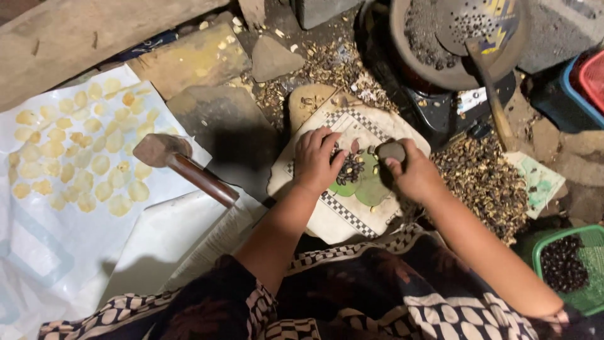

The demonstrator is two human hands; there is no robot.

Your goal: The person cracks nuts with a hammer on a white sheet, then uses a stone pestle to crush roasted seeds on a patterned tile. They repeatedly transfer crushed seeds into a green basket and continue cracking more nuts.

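Left hand (316,158): palm down on the patterned cloth (352,217), fingers bent over the small heap of dark seeds (350,169); fingertips touch the seeds, nothing is clasped; whether a seed is pinched cannot be told.
Right hand (412,176): closed around a grey stone (391,151), held just right of the seeds and above the cloth.
Dark seeds: a small cluster at the middle of the cloth, between the two hands, partly on a green patch of the pattern.
Patterned cloth: cream with checkered bands, spread over a rounded flat slab (309,101) directly ahead of the person's lap.
Hammer (182,165): brown head and reddish handle, lying to the left of the cloth, on the edge of the white sheet (38,239).
Pale discs (75,151): thin yellowish rounds laid out in rows on the white sheet, well apart from the hands.
Husk litter (484,182): broken shells heaped on the ground to the right of the cloth.
Green basket (582,296): lower right, holding dark seeds.
Pan (440,56): round, dark, above the cloth, with a perforated ladle (481,25) resting in it.
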